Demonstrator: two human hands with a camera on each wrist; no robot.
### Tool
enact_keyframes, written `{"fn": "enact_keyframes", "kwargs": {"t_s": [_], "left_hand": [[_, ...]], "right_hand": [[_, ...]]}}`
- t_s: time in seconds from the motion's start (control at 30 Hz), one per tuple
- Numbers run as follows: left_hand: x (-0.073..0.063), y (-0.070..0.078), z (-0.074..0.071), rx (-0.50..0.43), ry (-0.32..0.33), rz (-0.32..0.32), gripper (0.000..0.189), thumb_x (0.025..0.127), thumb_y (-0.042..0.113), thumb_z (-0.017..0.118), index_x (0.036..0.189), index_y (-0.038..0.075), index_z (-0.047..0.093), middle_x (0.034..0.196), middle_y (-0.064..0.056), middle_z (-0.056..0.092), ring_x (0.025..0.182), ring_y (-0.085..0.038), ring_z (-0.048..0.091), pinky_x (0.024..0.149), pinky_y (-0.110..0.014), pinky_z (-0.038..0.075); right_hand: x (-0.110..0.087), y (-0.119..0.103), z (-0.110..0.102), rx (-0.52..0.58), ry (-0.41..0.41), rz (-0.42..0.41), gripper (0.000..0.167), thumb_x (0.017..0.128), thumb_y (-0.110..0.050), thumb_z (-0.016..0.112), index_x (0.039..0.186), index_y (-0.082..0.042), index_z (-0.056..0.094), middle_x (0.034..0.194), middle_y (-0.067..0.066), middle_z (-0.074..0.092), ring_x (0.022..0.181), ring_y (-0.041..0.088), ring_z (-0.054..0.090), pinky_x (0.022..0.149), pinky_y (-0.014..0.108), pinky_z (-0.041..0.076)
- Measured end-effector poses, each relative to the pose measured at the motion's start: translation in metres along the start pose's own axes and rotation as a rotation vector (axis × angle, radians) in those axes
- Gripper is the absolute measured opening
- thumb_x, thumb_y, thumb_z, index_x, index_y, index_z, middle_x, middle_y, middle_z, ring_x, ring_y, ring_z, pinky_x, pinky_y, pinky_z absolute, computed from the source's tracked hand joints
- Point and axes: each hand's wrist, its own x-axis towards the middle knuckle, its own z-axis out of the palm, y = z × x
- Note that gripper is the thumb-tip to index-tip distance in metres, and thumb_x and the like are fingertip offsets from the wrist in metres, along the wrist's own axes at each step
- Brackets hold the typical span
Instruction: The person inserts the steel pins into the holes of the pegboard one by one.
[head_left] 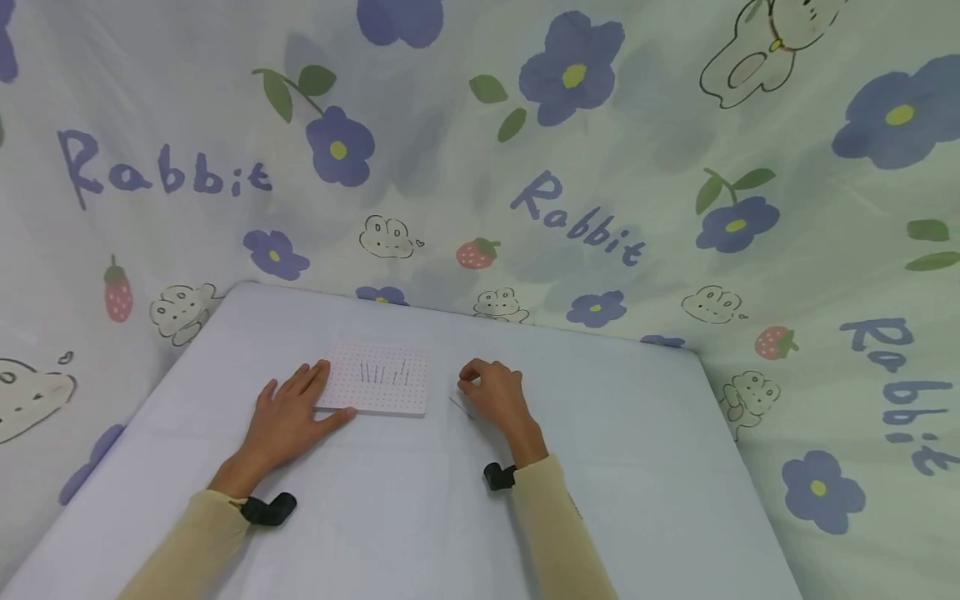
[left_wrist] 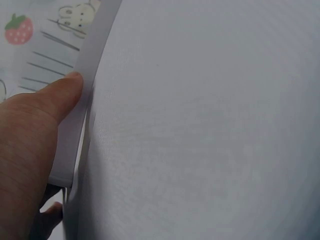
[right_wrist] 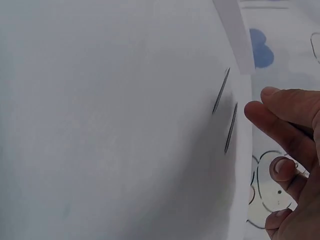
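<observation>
A pale pegboard [head_left: 378, 398] with rows of small holes lies on the table. Several thin metal pins [head_left: 372, 373] stand up from it in a row. My left hand [head_left: 288, 421] rests at the board's left front corner. Its fingers are stretched out along the left side, and the thumb [left_wrist: 62, 95] touches the front edge. To the right of the board, my right hand [head_left: 495, 396] hovers above the table with thumb and index finger close together. I see nothing between those fingertips. Two loose pins [right_wrist: 221, 91] lie on the table beside this hand, apart from its fingers.
The board sits on a white-covered table [head_left: 600, 467]. A patterned cloth [head_left: 450, 167] with flowers and rabbits hangs behind the table and along its sides. Each wrist wears a small black camera [head_left: 270, 509].
</observation>
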Motion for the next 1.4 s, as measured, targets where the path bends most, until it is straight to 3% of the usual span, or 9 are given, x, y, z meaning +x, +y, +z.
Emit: {"fn": "enact_keyframes", "kwargs": {"t_s": [0.3,0.77,1.4], "left_hand": [[0.002,-0.002,0.003,0.01,0.003,0.004,0.103,0.09,0.069,0.059,0.154,-0.005,0.031,0.157,-0.028,0.034,0.145,-0.049,0.028,0.112,-0.074,0.013],[0.001,-0.003,0.005,-0.007,0.012,0.004,0.103,0.089,0.069,0.06,0.155,-0.005,0.031,0.158,-0.027,0.034,0.145,-0.049,0.028,0.112,-0.074,0.012],[0.001,-0.004,0.005,-0.009,0.023,0.011,0.101,0.089,0.067,0.062,0.154,-0.005,0.032,0.158,-0.026,0.035,0.145,-0.048,0.028,0.112,-0.074,0.012]], "right_hand": [[-0.003,0.011,-0.001,-0.006,0.004,0.024,0.013,0.093,-0.027,0.073,0.104,-0.019,0.075,0.099,-0.009,0.074,0.101,0.018,0.066,0.083,0.045,0.038],[-0.008,0.021,0.002,0.029,0.016,0.089,0.012,0.09,-0.024,0.077,0.1,-0.018,0.075,0.09,-0.008,0.072,0.091,0.016,0.065,0.078,0.041,0.036],[-0.007,0.021,0.003,0.032,0.027,0.078,0.008,0.091,-0.023,0.075,0.097,-0.018,0.075,0.091,-0.007,0.072,0.087,0.015,0.064,0.074,0.04,0.036]]}}
